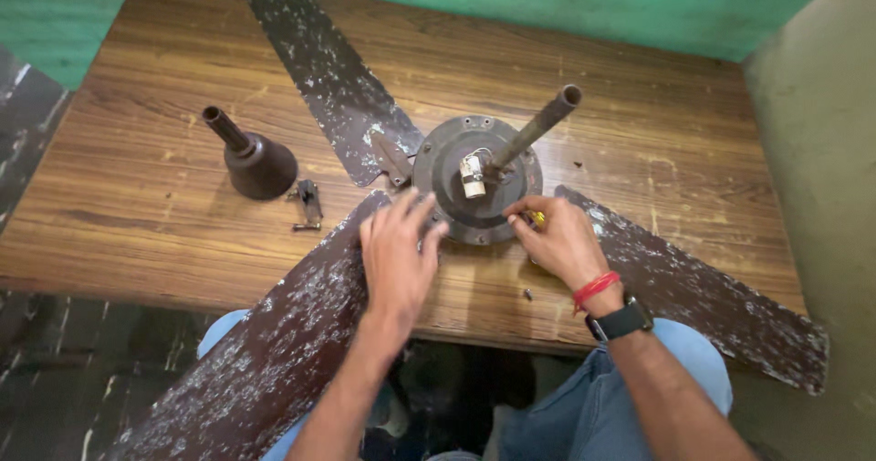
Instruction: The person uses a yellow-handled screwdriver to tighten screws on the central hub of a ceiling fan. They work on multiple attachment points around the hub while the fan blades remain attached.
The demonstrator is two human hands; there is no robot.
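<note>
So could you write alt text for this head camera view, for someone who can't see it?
A person's left hand lies flat on a brown ceiling fan motor on a wooden table, while the right hand pinches a small yellow-tipped tool at its rim. Three paint-flecked blades spread out; a dark cone-shaped cover stands to the left.

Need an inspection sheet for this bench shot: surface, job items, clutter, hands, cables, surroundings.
Surface: wooden table, scratched, brown grain.
Job's things: ceiling fan motor lying on the table, rod sticking up at a tilt, white capacitor on the hub; three brown blades, paint flaking.
Clutter: dark canopy cup upright left of the motor; small metal bracket beside it; a screw near the table edge.
Grippers: left hand flat on the near blade at the hub; right hand pinching a yellow-tipped tool at the hub rim.
Cables: thin capacitor leads only.
Surroundings: green wall, dark floor.
</note>
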